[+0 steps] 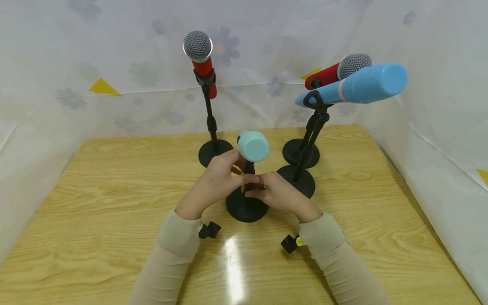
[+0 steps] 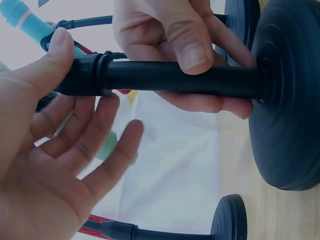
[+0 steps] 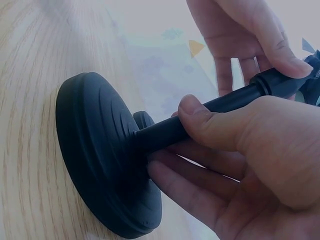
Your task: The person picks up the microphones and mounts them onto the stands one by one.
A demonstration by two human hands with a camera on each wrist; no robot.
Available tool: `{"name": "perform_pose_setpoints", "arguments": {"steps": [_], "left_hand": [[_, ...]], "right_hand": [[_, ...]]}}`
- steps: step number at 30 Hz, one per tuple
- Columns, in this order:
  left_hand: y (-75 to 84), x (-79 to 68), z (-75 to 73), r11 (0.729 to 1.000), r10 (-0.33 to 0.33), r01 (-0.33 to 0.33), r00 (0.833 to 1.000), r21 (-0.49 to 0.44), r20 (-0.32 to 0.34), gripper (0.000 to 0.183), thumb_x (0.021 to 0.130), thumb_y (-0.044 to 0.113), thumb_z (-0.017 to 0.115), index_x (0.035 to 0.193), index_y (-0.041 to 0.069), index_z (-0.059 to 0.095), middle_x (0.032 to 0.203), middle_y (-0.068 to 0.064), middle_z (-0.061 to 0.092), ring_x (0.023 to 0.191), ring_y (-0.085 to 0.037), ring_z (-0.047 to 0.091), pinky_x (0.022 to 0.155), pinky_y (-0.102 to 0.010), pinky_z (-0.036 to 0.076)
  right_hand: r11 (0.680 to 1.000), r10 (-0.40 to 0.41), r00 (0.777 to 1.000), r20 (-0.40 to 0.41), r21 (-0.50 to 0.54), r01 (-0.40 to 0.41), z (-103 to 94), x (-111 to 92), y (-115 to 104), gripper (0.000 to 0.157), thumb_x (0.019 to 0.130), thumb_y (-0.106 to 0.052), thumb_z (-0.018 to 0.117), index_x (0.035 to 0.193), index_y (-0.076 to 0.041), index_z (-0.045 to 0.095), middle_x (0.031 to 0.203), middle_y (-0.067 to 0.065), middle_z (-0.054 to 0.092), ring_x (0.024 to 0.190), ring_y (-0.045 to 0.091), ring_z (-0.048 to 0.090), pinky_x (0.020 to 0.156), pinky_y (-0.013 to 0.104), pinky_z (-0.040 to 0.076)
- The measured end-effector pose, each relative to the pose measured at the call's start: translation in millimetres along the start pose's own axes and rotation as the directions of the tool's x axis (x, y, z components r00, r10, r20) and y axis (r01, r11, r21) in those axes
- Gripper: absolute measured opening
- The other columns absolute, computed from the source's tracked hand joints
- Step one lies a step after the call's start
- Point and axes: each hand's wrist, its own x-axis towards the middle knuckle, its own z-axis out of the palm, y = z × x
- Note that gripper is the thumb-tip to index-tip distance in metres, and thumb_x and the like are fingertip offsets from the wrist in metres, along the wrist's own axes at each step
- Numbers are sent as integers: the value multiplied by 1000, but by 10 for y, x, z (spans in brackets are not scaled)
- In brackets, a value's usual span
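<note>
A black desktop microphone stand, its round base on the table, stands between my two hands. On top of it a pale mint microphone tilts toward me. My left hand pinches the adjusting collar on the upper pole between thumb and fingers, its other fingers spread loosely. Lower down, my right hand grips the pole, thumb on one side and fingers curled around the other, close above the base. The right wrist view shows the ridged upper face of that base.
Behind to the left stands a red microphone with a silver mesh head. To the right, a blue microphone on its stand overlaps another red microphone. The wooden table meets a flower-patterned white sheet at back and sides.
</note>
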Motion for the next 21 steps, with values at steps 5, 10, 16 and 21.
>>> {"name": "perform_pose_setpoints", "arguments": {"steps": [5,10,16,21], "left_hand": [[-28,-39,-16,989,142,-140,989,55,-29,14,92,23,75,103,16,70,103,2,68,99,-13,67,91,-37,59],[-50,-34,-7,977,209,-209,978,29,7,12,93,16,73,104,13,72,107,0,71,107,-16,68,95,-39,58],[-70,-3,-12,980,197,-195,979,-43,54,13,94,14,71,107,13,71,109,1,71,112,-14,67,101,-34,56],[-62,-9,0,989,136,-131,988,-66,70,14,96,16,69,110,14,71,113,-2,72,115,-15,67,101,-38,56]], "right_hand": [[1000,-6,1000,16,0,6,4,20,-9,17,99,-11,64,113,-9,73,108,3,76,99,15,72,82,24,58],[1000,-15,1000,21,-12,15,7,11,-3,20,98,-11,65,115,-7,74,107,4,77,99,17,74,85,28,60],[997,-41,999,-5,-62,41,18,-1,21,17,97,-14,67,112,-10,75,108,2,77,98,15,74,86,30,60],[994,-49,999,-15,-96,48,15,-5,16,17,97,-14,68,110,-8,75,101,3,77,87,11,73,76,23,57]]}}
